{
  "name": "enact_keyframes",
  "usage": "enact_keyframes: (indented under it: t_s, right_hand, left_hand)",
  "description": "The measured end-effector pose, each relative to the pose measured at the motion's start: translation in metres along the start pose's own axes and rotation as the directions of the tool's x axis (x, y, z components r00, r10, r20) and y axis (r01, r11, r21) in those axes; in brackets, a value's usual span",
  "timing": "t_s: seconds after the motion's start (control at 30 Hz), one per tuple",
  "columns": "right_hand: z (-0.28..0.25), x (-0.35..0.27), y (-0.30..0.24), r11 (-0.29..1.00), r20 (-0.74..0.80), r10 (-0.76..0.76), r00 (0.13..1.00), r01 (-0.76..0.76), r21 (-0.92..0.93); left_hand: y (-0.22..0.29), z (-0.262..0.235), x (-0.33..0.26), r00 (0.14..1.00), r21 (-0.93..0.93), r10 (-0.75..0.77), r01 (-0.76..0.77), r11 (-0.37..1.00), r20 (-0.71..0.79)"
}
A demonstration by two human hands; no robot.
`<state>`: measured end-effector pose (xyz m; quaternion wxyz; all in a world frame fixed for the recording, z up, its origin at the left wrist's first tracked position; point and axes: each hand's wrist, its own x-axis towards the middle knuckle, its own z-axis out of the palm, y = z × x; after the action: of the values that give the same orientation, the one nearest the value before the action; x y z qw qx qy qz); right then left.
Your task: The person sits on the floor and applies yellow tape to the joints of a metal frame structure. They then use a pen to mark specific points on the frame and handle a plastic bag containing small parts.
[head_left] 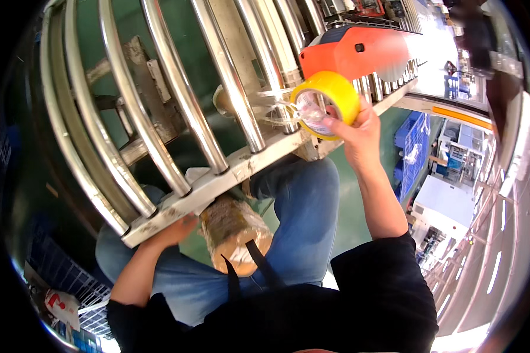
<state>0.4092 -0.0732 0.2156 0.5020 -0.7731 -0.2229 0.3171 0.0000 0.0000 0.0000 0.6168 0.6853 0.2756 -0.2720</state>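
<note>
My right hand (359, 132) grips a roll of yellow tape (346, 97) by its rim, the thumb reaching inside the ring. The roll is held up over the side rail (241, 162) of a roller conveyor. Clear, string-like strands (280, 115) run from the roll's centre towards a roller. Low on the left, my left hand (181, 229) is just below the rail, near a wrapped brown cylinder (232, 229) between my knees. Its fingers are blurred and partly hidden, so I cannot make out whether they hold anything.
Shiny metal rollers (168, 76) span the conveyor frame. Beyond the tape, a red-orange object with a dark end (359, 50) rests on the rollers. Blue crates (412, 147) and a white machine cabinet (444, 203) stand right. Crates and a wire rack (97, 312) are at lower left.
</note>
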Motion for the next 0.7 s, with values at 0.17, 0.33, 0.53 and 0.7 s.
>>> enact_keyframes:
  t_s: [0.17,0.33,0.53,0.7]
  right_hand:
    - [-0.02,0.01,-0.039,0.771,-0.012,0.275,0.961,-0.228,-0.594]
    - [-0.015,-0.003,-0.067,0.768,-0.175,0.307,0.936,-0.352,-0.535]
    - [-0.002,0.017,-0.071,0.792,-0.251,0.313,0.916,-0.398,-0.463]
    - [-0.003,-0.002,-0.078,0.888,-0.192,0.29,0.938,-0.338,-0.312]
  left_hand:
    - [0.089,-0.003,-0.07,0.975,-0.23,0.074,-0.123,0.965,-0.209]
    - [0.12,-0.029,-0.134,0.853,-0.592,-0.287,-0.031,0.806,-0.435]
    - [0.228,-0.119,-0.077,0.885,-0.322,0.176,-0.332,0.886,-0.43]
    - [0.352,-0.163,0.048,0.867,0.014,0.466,-0.471,0.882,-0.176]
